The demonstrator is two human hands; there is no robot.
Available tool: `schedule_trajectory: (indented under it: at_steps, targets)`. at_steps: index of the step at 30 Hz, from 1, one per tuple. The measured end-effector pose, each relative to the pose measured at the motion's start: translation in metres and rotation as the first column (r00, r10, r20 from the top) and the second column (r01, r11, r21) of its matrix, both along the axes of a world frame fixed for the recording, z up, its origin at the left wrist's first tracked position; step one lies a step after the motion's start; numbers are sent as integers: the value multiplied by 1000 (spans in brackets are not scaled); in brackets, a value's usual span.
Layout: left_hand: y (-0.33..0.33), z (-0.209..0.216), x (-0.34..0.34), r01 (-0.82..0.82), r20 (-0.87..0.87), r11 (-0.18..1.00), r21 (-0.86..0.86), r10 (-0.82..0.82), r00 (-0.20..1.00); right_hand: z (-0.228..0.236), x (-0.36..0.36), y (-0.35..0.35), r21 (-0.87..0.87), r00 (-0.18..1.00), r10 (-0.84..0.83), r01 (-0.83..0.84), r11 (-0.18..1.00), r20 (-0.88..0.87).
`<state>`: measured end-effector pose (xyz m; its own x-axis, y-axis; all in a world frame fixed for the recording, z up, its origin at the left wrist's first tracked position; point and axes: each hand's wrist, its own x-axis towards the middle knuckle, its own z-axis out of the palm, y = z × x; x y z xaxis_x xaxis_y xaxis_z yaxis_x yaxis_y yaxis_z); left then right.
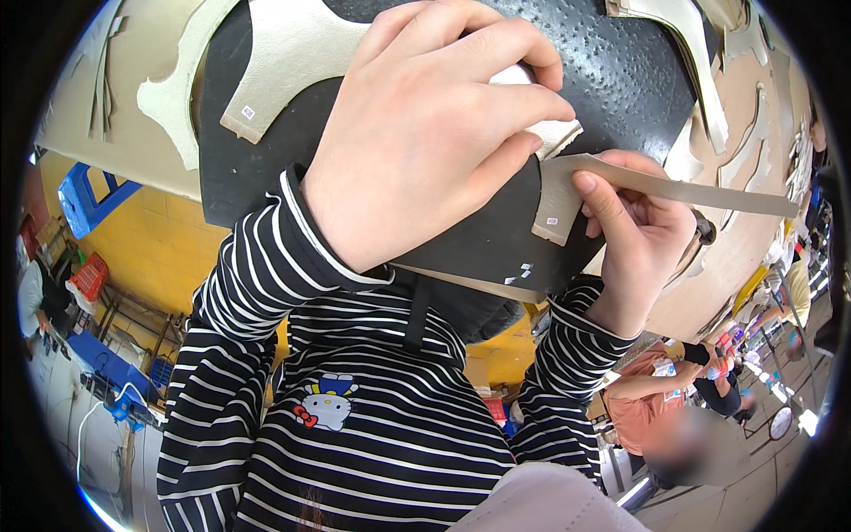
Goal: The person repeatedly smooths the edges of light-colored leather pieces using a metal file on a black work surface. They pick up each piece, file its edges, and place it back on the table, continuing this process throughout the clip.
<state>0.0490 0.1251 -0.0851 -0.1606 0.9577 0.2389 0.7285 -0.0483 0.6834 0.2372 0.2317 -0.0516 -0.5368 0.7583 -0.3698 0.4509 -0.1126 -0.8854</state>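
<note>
On the black board [355, 129], a curved, shiny cream leather-like piece [284, 66] with a small white label lies partly under my left hand [425, 124]. My left fingers are curled, thumb and fingertips closed at the end of another cream piece [557, 137]. My right hand [643, 226] pinches a narrow taupe strip [709, 191] between thumb and fingers; its free end sticks out to the right. Beneath the strip, a darker beige labelled end [554, 208] rests on the board. Whether strip and pieces are joined is hidden by my fingers.
Several more cut pieces lie around the board, among them a pale curved one [173, 102] at left and a stack [687, 44] at right. A blue plastic stool [89, 199] stands left of the table. Another person [647, 403] is at lower right.
</note>
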Motion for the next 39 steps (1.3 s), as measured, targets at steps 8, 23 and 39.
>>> schedule_trajectory:
  at_steps: [8, 23, 39]
  targets:
    - [2, -4, 3, -32, 8, 999, 14, 32, 999, 0, -1, -1, 18, 1000, -3, 3, 1000, 4]
    - [1, -10, 2, -39, -26, 998, 56, 41, 999, -1, -2, 0, 24, 1000, -1, 1, 1000, 16]
    - [3, -8, 0, -71, -48, 996, 56, 74, 996, -2, -2, -2, 52, 1000, -10, 9, 999, 14]
